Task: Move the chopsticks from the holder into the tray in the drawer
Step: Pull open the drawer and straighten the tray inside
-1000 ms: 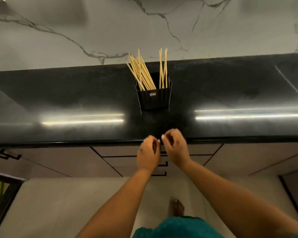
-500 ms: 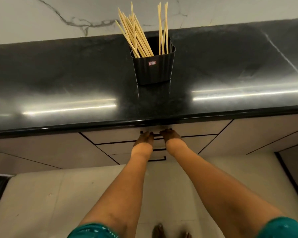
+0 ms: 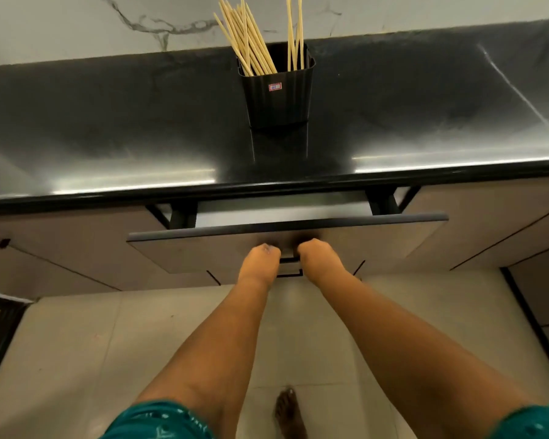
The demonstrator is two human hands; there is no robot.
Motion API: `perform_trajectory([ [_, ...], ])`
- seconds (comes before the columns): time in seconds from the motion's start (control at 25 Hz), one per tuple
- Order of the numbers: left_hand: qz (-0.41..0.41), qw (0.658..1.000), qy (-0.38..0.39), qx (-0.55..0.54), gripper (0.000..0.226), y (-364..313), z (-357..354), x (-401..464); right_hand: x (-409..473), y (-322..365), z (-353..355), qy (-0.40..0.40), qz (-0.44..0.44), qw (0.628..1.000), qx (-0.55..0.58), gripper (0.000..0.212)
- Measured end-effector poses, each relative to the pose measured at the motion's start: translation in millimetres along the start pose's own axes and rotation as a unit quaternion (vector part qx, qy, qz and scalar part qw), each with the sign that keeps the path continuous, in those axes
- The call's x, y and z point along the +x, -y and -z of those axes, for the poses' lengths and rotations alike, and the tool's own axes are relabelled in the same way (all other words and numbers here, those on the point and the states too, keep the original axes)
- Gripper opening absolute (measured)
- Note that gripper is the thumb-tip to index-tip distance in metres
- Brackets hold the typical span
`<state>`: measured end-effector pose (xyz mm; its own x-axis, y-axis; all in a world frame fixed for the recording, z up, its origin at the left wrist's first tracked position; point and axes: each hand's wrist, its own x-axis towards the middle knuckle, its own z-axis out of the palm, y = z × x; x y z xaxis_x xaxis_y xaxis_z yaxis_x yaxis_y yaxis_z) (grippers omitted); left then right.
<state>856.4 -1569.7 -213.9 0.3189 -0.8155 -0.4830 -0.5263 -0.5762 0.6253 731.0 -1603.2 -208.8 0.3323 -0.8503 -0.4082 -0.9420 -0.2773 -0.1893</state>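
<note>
A black ribbed holder [image 3: 278,93] stands on the black countertop, with several pale wooden chopsticks [image 3: 251,39] leaning out of it. Below the counter edge the top drawer [image 3: 203,248] is pulled partly out, showing a pale strip of its inside [image 3: 282,210]; no tray can be made out in it. My left hand [image 3: 262,258] and my right hand [image 3: 313,256] are side by side on the drawer front, fingers curled around the dark drawer handle [image 3: 288,259] between them.
The glossy black countertop [image 3: 108,128] runs across the view under a marbled white wall [image 3: 76,23]. Beige cabinet fronts [image 3: 495,223] flank the drawer. A lower drawer handle [image 3: 289,274] shows beneath my hands. A bare foot [image 3: 287,410] stands on the tiled floor.
Both hands dropped from the counter edge to the drawer handle and closed on it. The drawer has since slid out toward me, opening a gap under the counter.
</note>
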Motion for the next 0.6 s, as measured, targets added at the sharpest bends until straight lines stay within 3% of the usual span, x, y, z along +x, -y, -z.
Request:
perform_trajectory([
  [0.24, 0.041, 0.998, -0.007, -0.039, 0.024, 61, -28, -120, -128, 6, -65, 0.005, -0.014, 0.997, 0.078, 0.026],
  [0.44, 0.045, 0.999, 0.001, 0.006, 0.029, 114, -51, -205, -233, 11, -118, -0.013, 0.039, 0.998, 0.049, 0.032],
  [0.6, 0.051, 0.999, -0.013, 0.001, 0.025, 142, -67, -254, -277, 12, -144, 0.007, 0.022, 0.998, 0.054, 0.03],
])
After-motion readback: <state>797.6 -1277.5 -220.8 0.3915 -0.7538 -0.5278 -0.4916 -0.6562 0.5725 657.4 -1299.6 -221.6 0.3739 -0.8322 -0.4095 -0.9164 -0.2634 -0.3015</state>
